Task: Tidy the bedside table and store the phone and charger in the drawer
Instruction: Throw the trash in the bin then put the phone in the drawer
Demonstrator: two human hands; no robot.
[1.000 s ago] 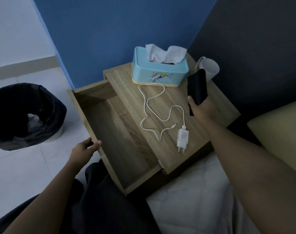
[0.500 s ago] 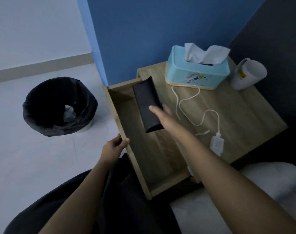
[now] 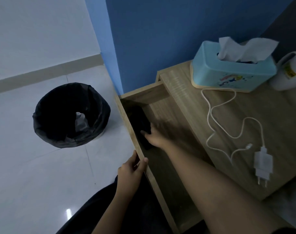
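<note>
The wooden bedside table's drawer (image 3: 162,92) is pulled out to the left. A black phone (image 3: 139,120) lies low inside it along the front wall, and my right hand (image 3: 156,136) reaches into the drawer with its fingers on the phone's near end. My left hand (image 3: 132,169) grips the drawer's front edge from outside. On the table top (image 3: 191,105), a white charger plug (image 3: 263,163) lies near the front edge with its white cable (image 3: 211,115) looping back toward the tissue box.
A light blue tissue box (image 3: 231,71) stands at the back of the table top, a white mug (image 3: 290,73) right of it. A bin with a black liner (image 3: 69,115) stands on the pale tiled floor to the left. Blue wall behind.
My right hand carried the phone from the right of the table top, over the table, down into the drawer's front left corner. My left hand stayed on the drawer front. The camera turned left.
</note>
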